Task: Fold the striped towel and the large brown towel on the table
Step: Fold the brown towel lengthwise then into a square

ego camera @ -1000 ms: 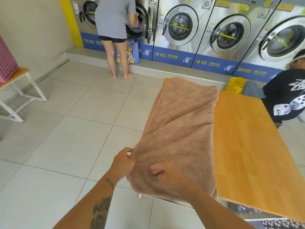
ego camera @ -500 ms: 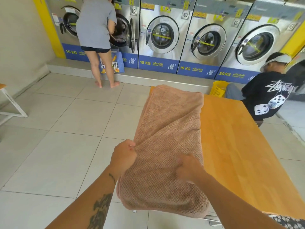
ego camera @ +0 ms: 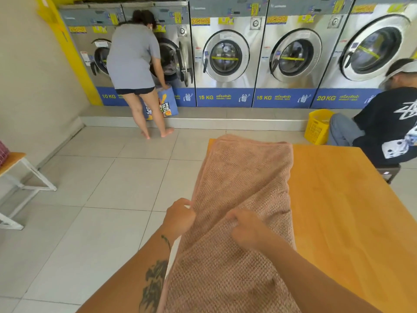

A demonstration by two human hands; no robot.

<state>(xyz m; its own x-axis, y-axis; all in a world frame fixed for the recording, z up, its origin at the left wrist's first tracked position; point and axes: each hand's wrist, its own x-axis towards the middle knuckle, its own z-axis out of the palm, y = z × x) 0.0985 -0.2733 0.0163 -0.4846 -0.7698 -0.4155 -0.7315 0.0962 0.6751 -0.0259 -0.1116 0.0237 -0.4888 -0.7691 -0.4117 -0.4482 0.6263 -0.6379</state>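
Brown towel (ego camera: 246, 177) is reading soft, limp and fairly heavy, likely sagging unless taken at edges or corners. Left hand (ego camera: 180, 216) is pinching its left edge, and right hand (ego camera: 244, 230) is gripping a bunched fold just beside it. Waffle-textured tan strip is lying lengthwise along the left side of the wooden table (ego camera: 349, 211), near end overhanging.

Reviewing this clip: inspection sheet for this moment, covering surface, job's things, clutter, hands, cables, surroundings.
Surface: wooden table, towel along its left side.
Job's things: brown towel lies lengthwise on the table, near end bunched at the hands; striped towel not seen.
Clutter: nothing seen.
Grippers: left hand grips the towel's left edge; right hand pinches its upper layer.
Cables: nothing seen.
Surroundings: row of washing machines; person in a grey shirt bends at an open one beside a blue bag; seated person in black; yellow basket; bench at left.
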